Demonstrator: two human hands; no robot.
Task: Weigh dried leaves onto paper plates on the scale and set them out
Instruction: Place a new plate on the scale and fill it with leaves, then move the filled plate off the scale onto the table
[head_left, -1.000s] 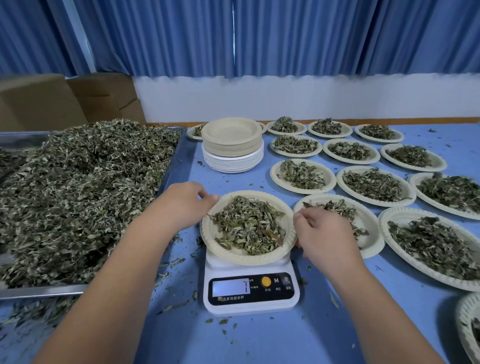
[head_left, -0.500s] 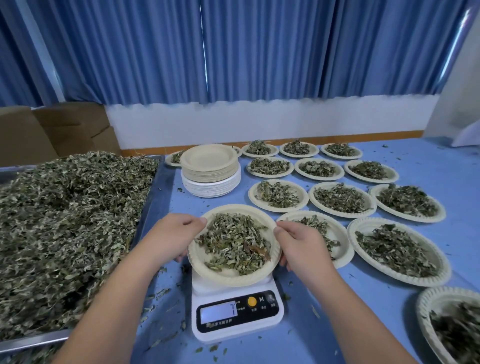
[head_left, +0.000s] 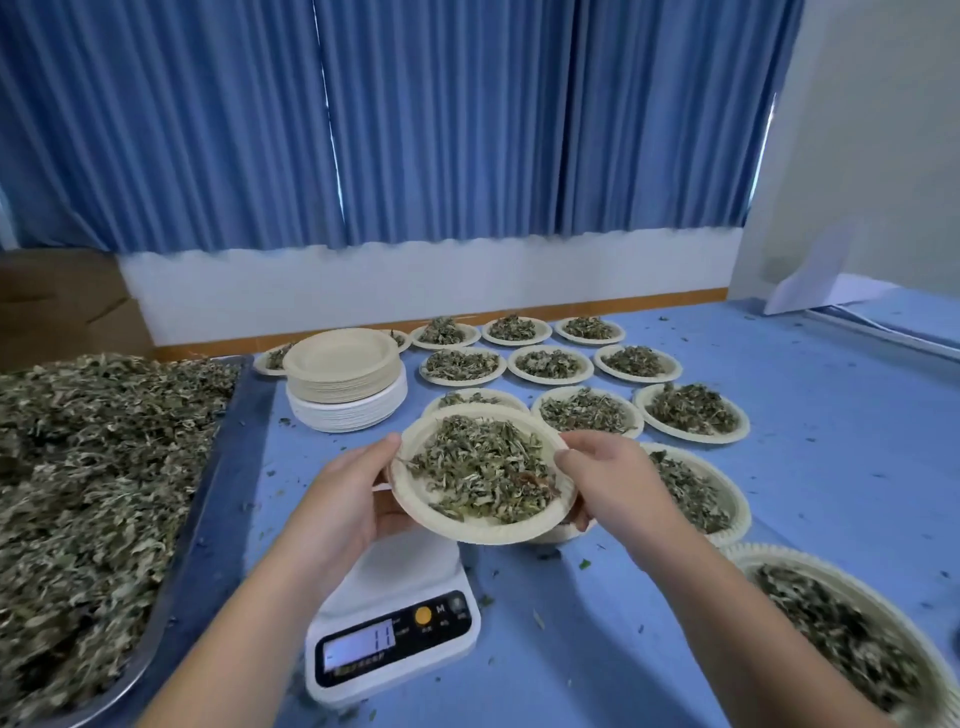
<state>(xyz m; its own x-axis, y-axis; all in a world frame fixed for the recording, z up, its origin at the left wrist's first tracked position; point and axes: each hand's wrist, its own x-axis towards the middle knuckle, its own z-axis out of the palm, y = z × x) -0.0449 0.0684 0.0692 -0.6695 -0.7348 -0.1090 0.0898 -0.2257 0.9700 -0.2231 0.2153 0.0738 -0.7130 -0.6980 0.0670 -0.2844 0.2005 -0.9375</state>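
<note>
Closest to me is the scale (head_left: 395, 639). Its top is bare and I cannot read the numbers on its little screen. To the right of the scale, close to me, sits one full plate (head_left: 779, 564), a bit blurry.

Just above the scale I hold a paper plate (head_left: 483, 531) with a pile of dried leaves (head_left: 483, 467) on it. My hands are apart, one on each side of it. My left hand (head_left: 353, 499) grips the left edge, thumb on the rim and fingers under. My right hand (head_left: 608, 483) grips the right edge the same way. The plate is in the air and does not touch the scale.

I think this plate is weighed, and now I am on the setting-out step. Next I need a bare bit of tabletop (head_left: 841, 493) beside the other plates. I should keep the plate flat, because it is thin and bendy and the light leaves could slide off. I must not bump the plates already laid down.

Left of the scale is the big metal tray (head_left: 213, 509) heaped with loose leaves (head_left: 78, 493). Behind the scale stands the stack of empty plates (head_left: 345, 384); I will need one after this. Behind and to the right of the scale are rows of filled plates (head_left: 691, 440). Farthest back hangs a blue curtain (head_left: 415, 119).
</note>
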